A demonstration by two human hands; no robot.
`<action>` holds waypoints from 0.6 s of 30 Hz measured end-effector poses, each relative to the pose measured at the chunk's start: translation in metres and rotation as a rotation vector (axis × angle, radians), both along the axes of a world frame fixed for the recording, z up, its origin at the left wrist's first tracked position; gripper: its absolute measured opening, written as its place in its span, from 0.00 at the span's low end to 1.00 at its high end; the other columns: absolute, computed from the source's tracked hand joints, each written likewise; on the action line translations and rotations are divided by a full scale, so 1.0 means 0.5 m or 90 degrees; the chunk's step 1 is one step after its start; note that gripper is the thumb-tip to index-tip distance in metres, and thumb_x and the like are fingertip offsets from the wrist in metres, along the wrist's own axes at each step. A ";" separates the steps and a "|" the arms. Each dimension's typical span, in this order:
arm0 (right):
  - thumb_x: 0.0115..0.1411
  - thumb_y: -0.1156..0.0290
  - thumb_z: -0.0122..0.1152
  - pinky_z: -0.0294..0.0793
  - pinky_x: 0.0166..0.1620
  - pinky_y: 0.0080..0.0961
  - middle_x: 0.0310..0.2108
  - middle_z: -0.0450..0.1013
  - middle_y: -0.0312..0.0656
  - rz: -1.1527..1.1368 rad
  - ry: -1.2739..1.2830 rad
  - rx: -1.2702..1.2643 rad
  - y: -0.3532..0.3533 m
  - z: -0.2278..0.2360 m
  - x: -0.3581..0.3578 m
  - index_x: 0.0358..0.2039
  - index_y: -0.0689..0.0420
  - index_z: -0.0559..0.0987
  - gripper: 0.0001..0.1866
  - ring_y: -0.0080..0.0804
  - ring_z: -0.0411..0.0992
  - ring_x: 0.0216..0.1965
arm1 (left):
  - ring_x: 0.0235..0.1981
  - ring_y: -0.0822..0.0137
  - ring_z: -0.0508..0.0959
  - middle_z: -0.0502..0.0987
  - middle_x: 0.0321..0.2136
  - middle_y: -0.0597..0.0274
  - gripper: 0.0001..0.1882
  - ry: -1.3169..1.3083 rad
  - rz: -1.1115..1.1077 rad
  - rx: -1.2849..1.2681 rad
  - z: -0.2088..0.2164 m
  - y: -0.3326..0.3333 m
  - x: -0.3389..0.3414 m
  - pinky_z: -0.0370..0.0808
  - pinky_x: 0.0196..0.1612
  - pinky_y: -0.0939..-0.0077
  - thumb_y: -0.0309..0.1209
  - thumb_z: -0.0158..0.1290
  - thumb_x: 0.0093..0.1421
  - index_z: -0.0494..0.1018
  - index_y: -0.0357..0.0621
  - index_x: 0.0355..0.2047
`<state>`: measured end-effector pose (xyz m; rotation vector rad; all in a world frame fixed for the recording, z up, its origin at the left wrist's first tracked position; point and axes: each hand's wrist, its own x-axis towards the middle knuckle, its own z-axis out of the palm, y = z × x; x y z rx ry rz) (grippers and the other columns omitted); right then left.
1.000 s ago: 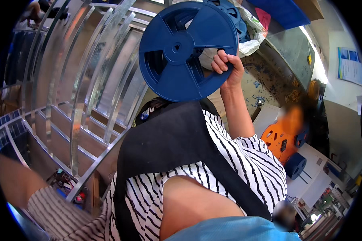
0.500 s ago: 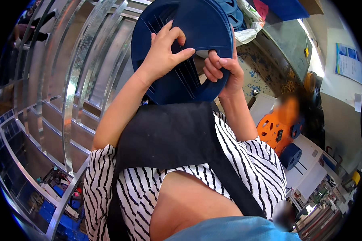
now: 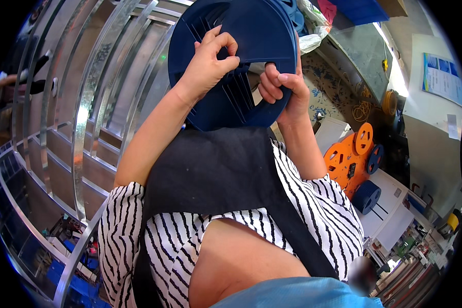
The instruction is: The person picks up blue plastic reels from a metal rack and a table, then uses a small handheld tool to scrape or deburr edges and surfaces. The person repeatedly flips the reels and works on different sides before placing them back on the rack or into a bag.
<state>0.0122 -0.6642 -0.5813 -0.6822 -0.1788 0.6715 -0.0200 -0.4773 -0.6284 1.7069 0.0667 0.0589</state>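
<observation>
A stack of dark blue plastic reels (image 3: 262,38) with wide cut-out openings is held upright in front of my chest. My right hand (image 3: 285,92) grips the stack's right side, its fingers curled through an opening and the thumb by the rim. Over the middle of the reels is my left hand (image 3: 208,61), thumb and forefinger bent toward each other near the hub. Whatever those fingertips may hold is too small or hidden to make out. Layered edges of several reels show through the openings. The stack's lower edge is at the top of my black apron (image 3: 205,172).
Metal rails (image 3: 82,108) rise on the left. At the right stands an orange machine plate (image 3: 339,159) with orange and blue reels. Beyond the stack are a white bag (image 3: 315,38) with more blue reels, a blue bin (image 3: 357,10) and blue scraps on the floor.
My left thumb has drawn back leftward, closer to the forefinger. The right hand keeps its grip. Edges of the layered reels show differently through the openings. A person beyond the rails has shifted.
</observation>
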 end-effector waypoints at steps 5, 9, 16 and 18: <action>0.48 0.77 0.51 0.62 0.15 0.15 0.19 0.62 0.37 -0.003 -0.009 -0.022 -0.005 0.002 -0.001 0.68 0.40 0.45 0.47 0.19 0.58 0.12 | 0.69 0.50 0.43 0.56 0.61 0.44 0.11 -0.010 0.007 0.041 0.011 -0.012 -0.001 0.25 0.65 0.49 0.38 0.57 0.52 0.67 0.51 0.29; 0.48 0.77 0.50 0.61 0.15 0.16 0.18 0.61 0.36 -0.017 0.012 -0.032 -0.017 -0.001 -0.006 0.68 0.39 0.44 0.47 0.19 0.57 0.13 | 0.69 0.51 0.44 0.57 0.61 0.46 0.11 -0.012 -0.008 0.029 -0.002 -0.015 0.004 0.25 0.65 0.49 0.38 0.58 0.52 0.68 0.51 0.29; 0.51 0.77 0.50 0.62 0.18 0.15 0.20 0.59 0.35 0.000 0.004 0.001 -0.023 -0.011 -0.003 0.65 0.41 0.53 0.40 0.19 0.57 0.15 | 0.68 0.54 0.49 0.61 0.59 0.51 0.09 -0.038 0.010 0.024 -0.021 -0.015 0.013 0.27 0.65 0.48 0.35 0.57 0.51 0.68 0.50 0.29; 0.52 0.78 0.50 0.63 0.20 0.15 0.21 0.58 0.34 0.010 0.017 0.034 -0.030 -0.024 0.005 0.60 0.46 0.60 0.33 0.18 0.57 0.17 | 0.65 0.56 0.55 0.63 0.58 0.50 0.09 -0.053 0.024 0.017 -0.018 -0.007 0.010 0.37 0.67 0.54 0.33 0.57 0.50 0.70 0.49 0.30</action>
